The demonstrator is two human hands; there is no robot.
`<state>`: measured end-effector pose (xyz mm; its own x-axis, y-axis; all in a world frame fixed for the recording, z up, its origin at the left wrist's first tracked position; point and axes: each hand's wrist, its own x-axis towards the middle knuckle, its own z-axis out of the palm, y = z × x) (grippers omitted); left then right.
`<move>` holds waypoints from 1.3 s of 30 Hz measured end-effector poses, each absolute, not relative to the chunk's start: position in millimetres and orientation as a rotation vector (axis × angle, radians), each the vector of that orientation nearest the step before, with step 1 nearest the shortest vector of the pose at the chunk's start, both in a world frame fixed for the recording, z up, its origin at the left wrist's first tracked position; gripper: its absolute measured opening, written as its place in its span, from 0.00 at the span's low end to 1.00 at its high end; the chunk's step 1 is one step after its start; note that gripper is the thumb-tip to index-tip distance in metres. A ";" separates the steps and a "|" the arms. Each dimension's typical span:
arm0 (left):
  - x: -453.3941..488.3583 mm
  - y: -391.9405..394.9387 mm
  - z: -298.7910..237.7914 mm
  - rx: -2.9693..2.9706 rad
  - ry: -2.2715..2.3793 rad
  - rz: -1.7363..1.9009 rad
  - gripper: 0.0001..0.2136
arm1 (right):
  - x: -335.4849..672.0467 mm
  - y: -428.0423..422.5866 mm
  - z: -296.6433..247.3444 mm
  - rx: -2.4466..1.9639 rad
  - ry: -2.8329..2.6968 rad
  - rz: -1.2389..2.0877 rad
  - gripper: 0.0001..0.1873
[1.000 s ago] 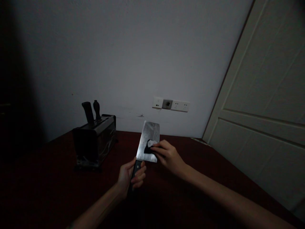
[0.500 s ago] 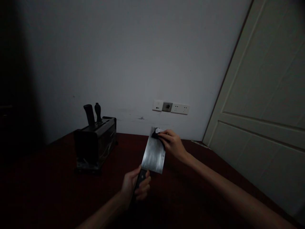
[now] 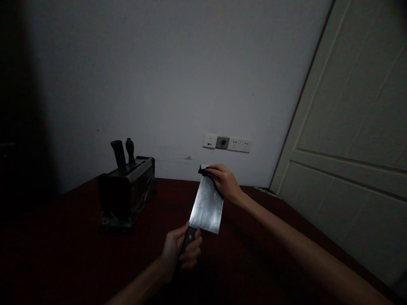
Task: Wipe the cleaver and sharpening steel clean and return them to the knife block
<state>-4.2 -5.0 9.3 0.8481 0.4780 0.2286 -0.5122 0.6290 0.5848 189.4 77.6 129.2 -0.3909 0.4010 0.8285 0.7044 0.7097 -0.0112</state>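
My left hand is wrapped round the dark riveted handle of a cleaver, whose broad steel blade points up and away from me. At the blade's far end, my right hand pinches a small black-and-white object against the tip edge. Fingers cover much of this object, and its kind cannot be made out. The blade shines brightest near the handle.
On the dark red table, left of my hands, stands a black knife block with two dark handles sticking up. Behind are a pale wall with a socket strip and, at right, a panelled door.
My right hand has slid the small black-and-white object slightly up and left, from the blade's face to its far edge. The cleaver has barely shifted in my left hand.
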 end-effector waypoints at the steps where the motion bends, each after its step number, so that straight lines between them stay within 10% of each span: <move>1: -4.5 -4.6 10.0 0.685 -0.051 0.577 0.13 | 188.6 75.8 126.8 -0.835 -2.023 -0.427 0.13; 39: -8.4 3.5 3.8 0.670 0.079 0.626 0.13 | 192.8 32.2 70.1 -0.832 -1.952 -0.308 0.15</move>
